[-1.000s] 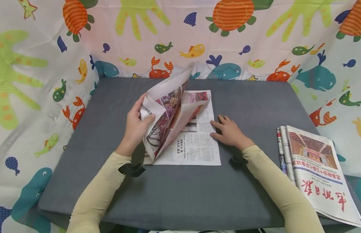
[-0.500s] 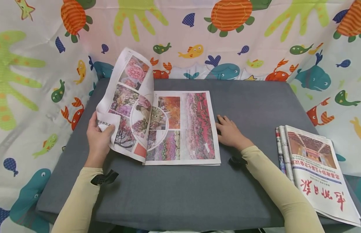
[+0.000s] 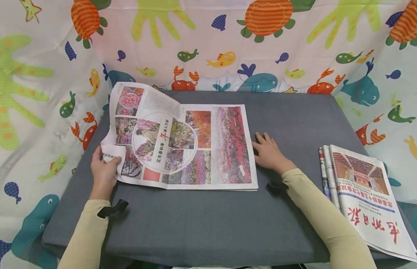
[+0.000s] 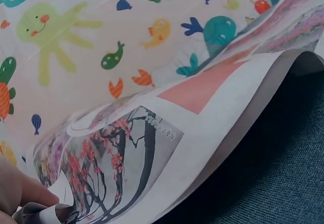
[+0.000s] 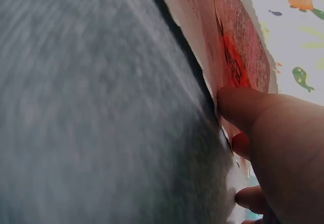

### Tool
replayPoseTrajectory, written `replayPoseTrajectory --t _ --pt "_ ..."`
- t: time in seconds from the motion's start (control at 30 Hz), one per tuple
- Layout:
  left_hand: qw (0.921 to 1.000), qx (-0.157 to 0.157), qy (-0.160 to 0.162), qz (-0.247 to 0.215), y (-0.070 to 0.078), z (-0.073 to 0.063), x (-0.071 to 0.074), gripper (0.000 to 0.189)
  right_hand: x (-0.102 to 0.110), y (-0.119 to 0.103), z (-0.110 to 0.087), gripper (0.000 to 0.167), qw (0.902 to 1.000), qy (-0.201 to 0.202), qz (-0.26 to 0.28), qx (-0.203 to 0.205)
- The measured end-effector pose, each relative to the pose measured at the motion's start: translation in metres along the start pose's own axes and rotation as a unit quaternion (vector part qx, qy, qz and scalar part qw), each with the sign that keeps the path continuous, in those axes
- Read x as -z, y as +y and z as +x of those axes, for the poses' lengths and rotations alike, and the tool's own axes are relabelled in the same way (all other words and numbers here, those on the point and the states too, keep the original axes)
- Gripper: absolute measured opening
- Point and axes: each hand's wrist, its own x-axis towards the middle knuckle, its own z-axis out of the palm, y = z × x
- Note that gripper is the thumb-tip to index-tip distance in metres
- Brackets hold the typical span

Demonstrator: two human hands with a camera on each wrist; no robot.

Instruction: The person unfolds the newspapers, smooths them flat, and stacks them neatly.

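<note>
An open newspaper (image 3: 228, 149) with flower photos and a large circle across its fold lies in the middle of the grey table. My left hand (image 3: 104, 173) grips the outer edge of its left page, thumb on top over a folded-back flap. That page is raised and curved above the cloth, and the left wrist view shows the gap under the paper (image 4: 202, 107). At the right edge, my right hand (image 3: 271, 154) rests with its fingers extended. Up close in the right wrist view, the fingertips (image 5: 230, 100) touch the paper's edge.
A stack of folded newspapers (image 3: 369, 198) sits at the table's right side, slightly over the front edge. The grey table (image 3: 208, 224) has a cloth with printed sea animals (image 3: 258, 82) behind and beside it. Black wrist straps (image 3: 112, 210) are on both sleeves.
My left hand has swung the page leftward and down, from folded over the middle to spread out at left. The photo spread is now uncovered. The right hand has barely moved.
</note>
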Motion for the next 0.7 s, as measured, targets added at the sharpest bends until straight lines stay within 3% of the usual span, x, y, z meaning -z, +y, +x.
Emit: replayPoseTrajectory --t 0.1,0.23,0.43,0.53,0.63,0.7 --pt "0.9999 0.007 -0.014 -0.004 -0.002 0.0 -0.002 0.089 0.003 0.008 -0.004 0.063 0.9999 -0.006 -0.005 -0.013" --pt "0.998 0.016 -0.055 -0.028 -0.002 -0.001 -0.009 0.09 0.01 0.024 -0.011 0.065 0.9992 -0.02 -0.01 -0.033" --pt "0.9894 0.035 -0.113 -0.084 -0.002 -0.008 -0.019 0.094 0.018 0.046 -0.022 0.066 0.9984 -0.028 -0.007 -0.048" --pt "0.9832 0.056 -0.131 -0.115 -0.001 -0.012 -0.017 0.094 0.021 0.052 -0.023 0.066 0.9989 -0.025 0.006 -0.039" --pt "0.9751 0.074 -0.118 -0.173 0.008 -0.014 -0.006 0.086 0.025 0.059 -0.022 0.065 0.9988 -0.021 0.037 -0.023" --pt "0.9754 0.046 -0.081 -0.199 0.021 -0.015 0.005 0.077 0.033 0.063 -0.022 0.064 0.9978 -0.015 0.057 -0.029"
